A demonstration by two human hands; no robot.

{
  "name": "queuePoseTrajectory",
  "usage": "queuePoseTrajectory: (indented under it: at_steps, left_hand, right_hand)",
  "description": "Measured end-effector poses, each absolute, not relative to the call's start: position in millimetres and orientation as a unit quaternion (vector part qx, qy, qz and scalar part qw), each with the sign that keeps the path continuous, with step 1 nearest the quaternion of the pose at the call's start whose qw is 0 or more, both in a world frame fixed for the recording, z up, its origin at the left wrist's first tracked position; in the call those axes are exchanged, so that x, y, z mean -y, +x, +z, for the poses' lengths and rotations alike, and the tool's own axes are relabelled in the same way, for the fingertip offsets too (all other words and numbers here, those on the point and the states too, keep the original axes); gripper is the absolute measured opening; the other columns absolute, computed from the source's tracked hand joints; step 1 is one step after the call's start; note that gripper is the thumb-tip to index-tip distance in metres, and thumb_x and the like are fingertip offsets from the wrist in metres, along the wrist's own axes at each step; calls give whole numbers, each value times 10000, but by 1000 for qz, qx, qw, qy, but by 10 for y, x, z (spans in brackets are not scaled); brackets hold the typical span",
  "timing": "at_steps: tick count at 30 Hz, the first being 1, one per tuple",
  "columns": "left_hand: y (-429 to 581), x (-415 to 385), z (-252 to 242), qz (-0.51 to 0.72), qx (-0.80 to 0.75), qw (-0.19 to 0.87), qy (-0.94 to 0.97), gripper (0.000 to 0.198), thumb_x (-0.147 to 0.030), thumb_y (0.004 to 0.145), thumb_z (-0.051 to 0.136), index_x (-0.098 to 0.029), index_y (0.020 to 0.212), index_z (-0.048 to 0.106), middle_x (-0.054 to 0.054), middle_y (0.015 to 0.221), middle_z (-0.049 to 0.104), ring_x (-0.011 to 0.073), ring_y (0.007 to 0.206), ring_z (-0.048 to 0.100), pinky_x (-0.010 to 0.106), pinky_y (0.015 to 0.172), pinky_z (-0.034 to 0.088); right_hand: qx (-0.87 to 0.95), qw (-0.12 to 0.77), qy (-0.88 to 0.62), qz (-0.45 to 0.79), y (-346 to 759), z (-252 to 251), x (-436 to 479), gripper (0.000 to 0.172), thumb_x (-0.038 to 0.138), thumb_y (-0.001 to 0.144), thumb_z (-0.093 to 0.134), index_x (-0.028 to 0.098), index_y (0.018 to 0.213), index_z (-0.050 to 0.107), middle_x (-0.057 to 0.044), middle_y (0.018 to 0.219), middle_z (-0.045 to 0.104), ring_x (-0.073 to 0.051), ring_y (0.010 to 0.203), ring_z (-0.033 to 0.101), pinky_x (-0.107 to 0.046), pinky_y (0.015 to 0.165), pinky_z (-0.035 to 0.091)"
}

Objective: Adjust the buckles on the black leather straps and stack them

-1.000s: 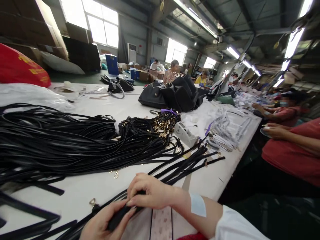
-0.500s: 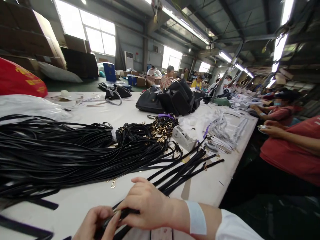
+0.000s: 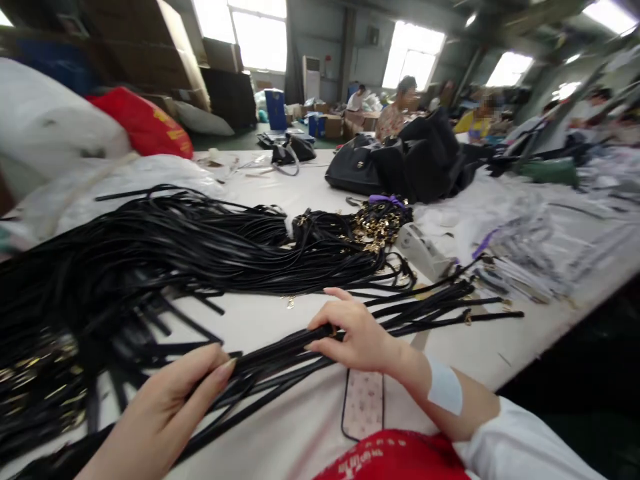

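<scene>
My right hand pinches a small bundle of black straps that lies across the white table. My left hand rests on the same bundle further left, fingers stretched along it and thumb hidden beneath. The bundle runs right to loose strap ends with gold clips. Behind it lies a big heap of long black straps, with a cluster of gold hardware at its right end.
A tape dispenser stands by the strap ends. Black handbags lie further back, plastic-wrapped items to the right. A patterned phone lies near my right wrist. White and red sacks sit far left. Other people work in the background.
The view swung left and down. My hands moved apart along the strap bundle: the right slid rightwards, the left stretched out flat instead of gripping next to it.
</scene>
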State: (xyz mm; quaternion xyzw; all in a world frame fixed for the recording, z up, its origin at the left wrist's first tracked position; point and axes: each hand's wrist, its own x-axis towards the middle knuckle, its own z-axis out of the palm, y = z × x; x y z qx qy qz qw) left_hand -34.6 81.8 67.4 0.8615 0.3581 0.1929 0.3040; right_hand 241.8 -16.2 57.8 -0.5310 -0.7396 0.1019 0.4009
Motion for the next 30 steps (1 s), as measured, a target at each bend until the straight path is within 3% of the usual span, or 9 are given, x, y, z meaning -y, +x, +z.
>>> queuePoseTrajectory:
  at_steps: [3, 7, 9, 11, 13, 19, 24, 27, 30]
  left_hand:
    - [-338, -677, 797, 163, -365, 287, 871, 380, -396, 945, 408, -184, 635, 472, -19, 608, 480, 118, 580, 447, 215, 547, 364]
    - [-182, -550, 625, 129, -364, 300, 872, 308, -343, 924, 495, -175, 666, 512, -23, 649, 528, 111, 610, 446, 227, 578, 338]
    - [-171, -524, 514, 142, -373, 310, 863, 231, -309, 888, 554, -174, 702, 534, -22, 663, 543, 110, 613, 452, 227, 578, 344]
    - [-221, -505, 452, 161, -369, 337, 851, 151, -301, 825, 650, -172, 818, 572, -13, 746, 587, 115, 665, 494, 220, 616, 385]
    - [-309, -498, 421, 158, -356, 372, 842, 261, -302, 759, 734, -172, 937, 593, 4, 846, 623, 125, 728, 532, 221, 671, 423]
    - [-475, -535, 269, 103, -337, 471, 808, 160, -305, 883, 604, -156, 922, 651, 2, 778, 638, 111, 686, 538, 207, 631, 423]
    - [-454, -560, 212, 133, -380, 464, 789, 256, -341, 818, 702, -156, 993, 685, -3, 760, 663, 103, 637, 542, 197, 579, 413]
    - [-374, -537, 237, 153, -343, 438, 817, 213, -313, 827, 704, -177, 989, 722, 20, 871, 732, 132, 756, 632, 213, 696, 468]
    - [-245, -480, 234, 174, -306, 389, 851, 228, -316, 858, 675, -198, 1047, 723, 38, 962, 754, 161, 858, 677, 240, 803, 495]
  right_hand:
    - [745, 346, -540, 183, 2387, 572, 71, 143, 313, 877, 605, 191, 946, 635, -42, 869, 677, -159, 753, 607, -305, 780, 498]
    - [799, 217, -480, 290, 2139, 413, -99, 341, 419, 874, 615, 206, 1141, 612, -79, 1047, 676, -234, 989, 602, -359, 884, 462]
    - [792, 187, -449, 369, 1974, 330, -116, 296, 437, 961, 467, 205, 1048, 628, -51, 930, 680, -194, 850, 613, -308, 776, 470]
    - [768, 185, -451, 415, 1866, 273, -96, 399, 446, 1005, 336, 195, 856, 607, -13, 736, 621, -151, 654, 552, -259, 616, 422]
    - [742, 208, -476, 424, 1845, 243, -76, 472, 501, 1000, 303, 193, 735, 544, 10, 628, 530, -136, 574, 476, -250, 548, 364]
    - [699, 216, -517, 444, 2032, 268, -92, 524, 561, 983, 279, 195, 682, 502, 13, 601, 486, -132, 555, 430, -244, 527, 337]
    - [749, 145, -511, 397, 2116, 312, -129, 482, 504, 982, 336, 190, 725, 597, 1, 645, 576, -143, 610, 506, -251, 601, 362]
    - [754, 114, -498, 412, 2108, 312, -131, 435, 467, 977, 368, 196, 791, 653, 5, 663, 603, -145, 626, 525, -250, 614, 372]
    - [749, 114, -511, 406, 2061, 296, -126, 401, 421, 951, 422, 185, 698, 625, 17, 594, 556, -128, 569, 482, -247, 564, 340]
